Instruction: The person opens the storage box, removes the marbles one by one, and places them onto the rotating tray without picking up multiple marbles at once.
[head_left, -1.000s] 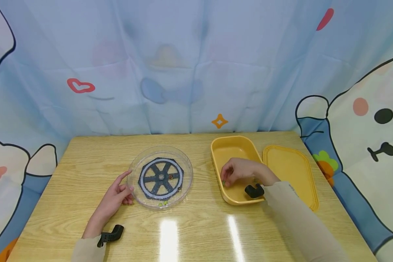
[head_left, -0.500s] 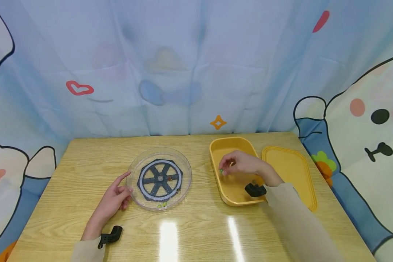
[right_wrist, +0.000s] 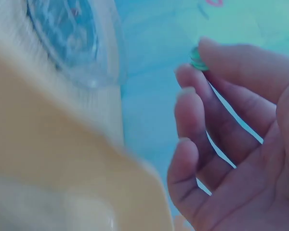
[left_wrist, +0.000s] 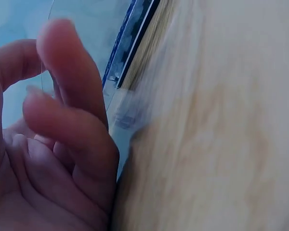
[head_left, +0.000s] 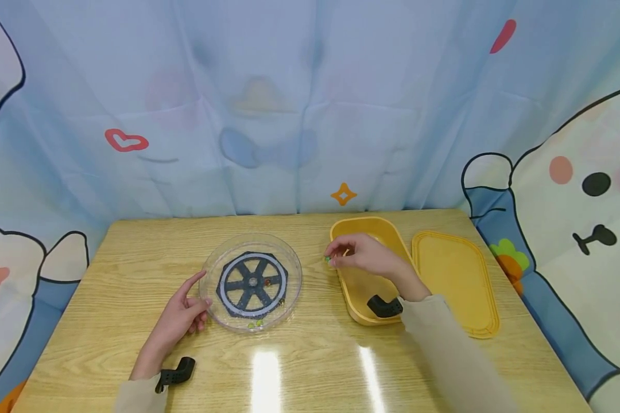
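Between my right hand's point(head_left: 364, 257) thumb and index fingertip, a small green marble point(right_wrist: 197, 59) is pinched; the other fingers bend loosely. This hand is over the left rim of a yellow plastic tub point(head_left: 361, 312). To the left, a clear round dish point(head_left: 295, 292) lies on the table, with a dark spoked wheel pattern point(head_left: 253, 282) at its centre. Near its front edge are small yellow-green marbles point(head_left: 255, 324); brown ones point(head_left: 268, 282) lie farther right. My left hand point(head_left: 178, 314) rests beside the dish, index finger and thumb spread and touching its rim, other fingers loosely bent.
A flat yellow lid point(head_left: 457, 284) lies right of the tub. Wooden tabletop point(head_left: 315, 367) runs between dish and tub and along the front. Behind the table hangs a blue printed curtain point(head_left: 268, 115).
My right hand has risen from inside the tub and moved left past its rim, carrying the green marble. My left hand has stayed at the dish.
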{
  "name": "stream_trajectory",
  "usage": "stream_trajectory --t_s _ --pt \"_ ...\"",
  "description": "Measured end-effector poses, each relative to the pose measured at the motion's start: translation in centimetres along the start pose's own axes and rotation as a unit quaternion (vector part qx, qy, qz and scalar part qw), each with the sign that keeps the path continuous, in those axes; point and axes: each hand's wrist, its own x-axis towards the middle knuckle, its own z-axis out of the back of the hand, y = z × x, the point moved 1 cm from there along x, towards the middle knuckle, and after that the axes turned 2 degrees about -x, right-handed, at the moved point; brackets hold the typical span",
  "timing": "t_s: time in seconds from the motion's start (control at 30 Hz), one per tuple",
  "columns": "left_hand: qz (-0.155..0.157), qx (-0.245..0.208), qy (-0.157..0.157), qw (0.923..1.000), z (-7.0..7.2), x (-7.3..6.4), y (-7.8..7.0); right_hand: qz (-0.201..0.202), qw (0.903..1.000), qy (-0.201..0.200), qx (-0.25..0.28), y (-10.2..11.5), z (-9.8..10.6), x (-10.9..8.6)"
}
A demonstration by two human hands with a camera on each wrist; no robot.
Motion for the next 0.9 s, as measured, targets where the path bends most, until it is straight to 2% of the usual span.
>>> stream_trajectory --t_s 0.23,0.5,0.7,0.9 --pt "0.011 -0.028 0.005 0.9995 0.0 -0.3 0.1 0.024 0.9997 -0.008 0.006 2.0 -3.1 2.0" --pt "0.0 -0.035 0.016 0.9993 -0.1 -0.2 0.1 0.051 0.9987 -0.002 -0.001 3.1 -6.8 3.8" --pt "-0.007 -0.038 0.018 0.9991 -0.1 -0.1 0.2 0.064 0.998 0.003 -0.003 3.4 -8.3 4.4" --pt "-0.007 -0.037 0.019 0.9991 -0.1 0.0 0.4 0.053 0.9985 0.016 0.007 3.3 -9.1 4.7"
